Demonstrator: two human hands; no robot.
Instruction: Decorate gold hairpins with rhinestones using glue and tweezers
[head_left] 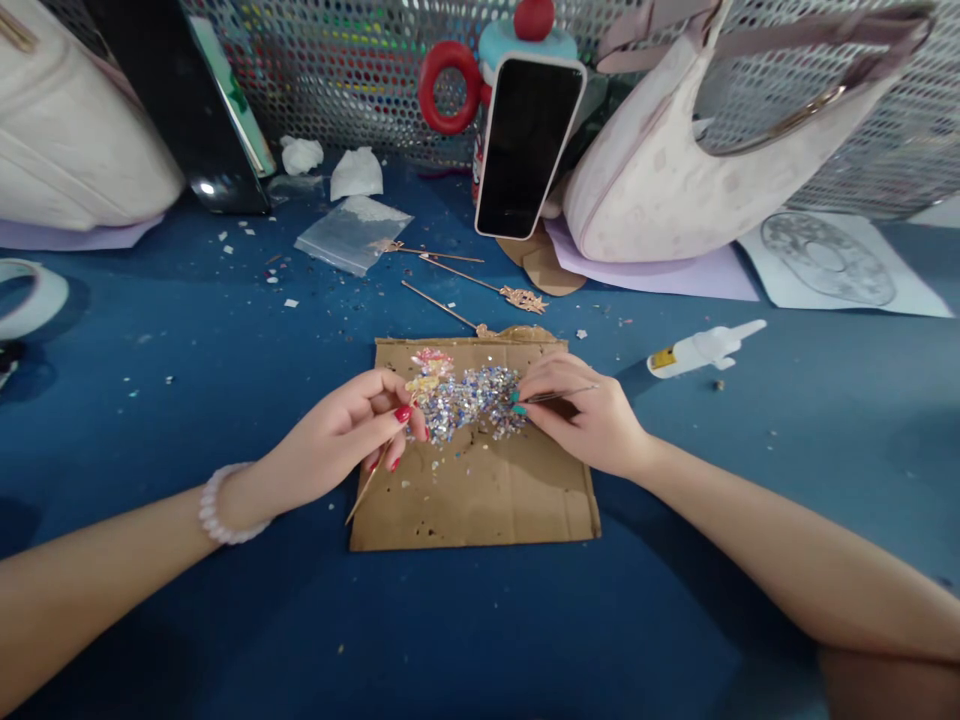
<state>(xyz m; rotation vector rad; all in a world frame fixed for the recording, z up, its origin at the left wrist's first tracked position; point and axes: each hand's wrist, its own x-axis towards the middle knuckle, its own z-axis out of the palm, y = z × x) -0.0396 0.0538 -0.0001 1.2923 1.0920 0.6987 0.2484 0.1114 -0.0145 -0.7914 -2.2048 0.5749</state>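
Left hand (356,430) pinches one thin gold metal stick (366,491) over one brown cardboard sheet (480,505), right hand (581,415) pinches one slim metallic tool (559,394) at one glittering blue-and-silver heap (465,398), three more ornamented gold sticks (519,298) lie beyond

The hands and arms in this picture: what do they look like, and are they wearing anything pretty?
The left hand has shiny red nails, and a pale, chunky beaded bracelet circles its wrist. The right hand shows teal nails and no bracelet. No sleeves or gloves show on either arm.
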